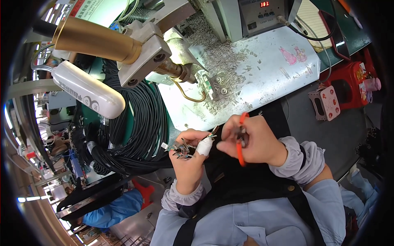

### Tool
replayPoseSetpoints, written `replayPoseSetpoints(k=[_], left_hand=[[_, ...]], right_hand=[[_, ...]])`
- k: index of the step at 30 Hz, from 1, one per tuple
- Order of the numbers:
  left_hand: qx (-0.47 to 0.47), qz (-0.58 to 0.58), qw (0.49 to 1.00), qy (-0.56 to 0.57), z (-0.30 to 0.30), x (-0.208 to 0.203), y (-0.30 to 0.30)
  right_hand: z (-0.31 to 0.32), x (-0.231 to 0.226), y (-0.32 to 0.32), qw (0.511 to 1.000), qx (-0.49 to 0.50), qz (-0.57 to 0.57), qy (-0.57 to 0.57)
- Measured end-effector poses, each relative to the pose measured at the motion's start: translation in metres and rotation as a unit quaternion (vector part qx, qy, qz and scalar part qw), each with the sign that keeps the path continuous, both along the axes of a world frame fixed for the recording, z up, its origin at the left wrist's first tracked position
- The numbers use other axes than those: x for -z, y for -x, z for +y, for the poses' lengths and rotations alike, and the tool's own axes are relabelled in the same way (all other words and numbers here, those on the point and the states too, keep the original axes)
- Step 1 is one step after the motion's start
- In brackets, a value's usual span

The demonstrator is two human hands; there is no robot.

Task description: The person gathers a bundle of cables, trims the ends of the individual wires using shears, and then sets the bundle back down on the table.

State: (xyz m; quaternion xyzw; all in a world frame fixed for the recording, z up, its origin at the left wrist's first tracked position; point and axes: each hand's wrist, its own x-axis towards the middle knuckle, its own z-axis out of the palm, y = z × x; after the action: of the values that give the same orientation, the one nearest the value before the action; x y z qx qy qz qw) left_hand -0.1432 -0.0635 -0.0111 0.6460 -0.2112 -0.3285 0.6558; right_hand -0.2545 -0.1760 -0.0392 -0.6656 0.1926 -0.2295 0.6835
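My left hand is closed around the end of a black cable, where a spray of thin stripped wires fans out between my fingers; its thumb is wrapped in white tape. My right hand grips a small pair of orange-handled scissors, its blades pointing toward the wire ends by my left thumb. The two hands are almost touching, held above my dark apron.
A big bundle of black cables hangs to my left. Ahead lies a white work mat strewn with cut wire scraps, a soldering fixture with a brass-coloured tube and a station with a red display. A red stool stands right.
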Motion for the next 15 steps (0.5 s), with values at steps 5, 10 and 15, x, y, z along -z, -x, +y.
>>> replayPoseSetpoints(k=[5,10,15], left_hand=[[0.000,0.015,1.000,0.018,0.002,-0.001,0.000],[0.009,-0.002,1.000,0.010,-0.004,-0.005,0.000],[0.068,0.167,0.982,-0.050,-0.022,0.001,-0.031]], right_hand=[[-0.001,0.000,0.004,0.957,-0.037,0.144,0.250],[0.008,0.008,-0.002,0.962,-0.020,0.152,0.226],[0.001,0.016,0.001,0.982,-0.049,0.133,0.123]])
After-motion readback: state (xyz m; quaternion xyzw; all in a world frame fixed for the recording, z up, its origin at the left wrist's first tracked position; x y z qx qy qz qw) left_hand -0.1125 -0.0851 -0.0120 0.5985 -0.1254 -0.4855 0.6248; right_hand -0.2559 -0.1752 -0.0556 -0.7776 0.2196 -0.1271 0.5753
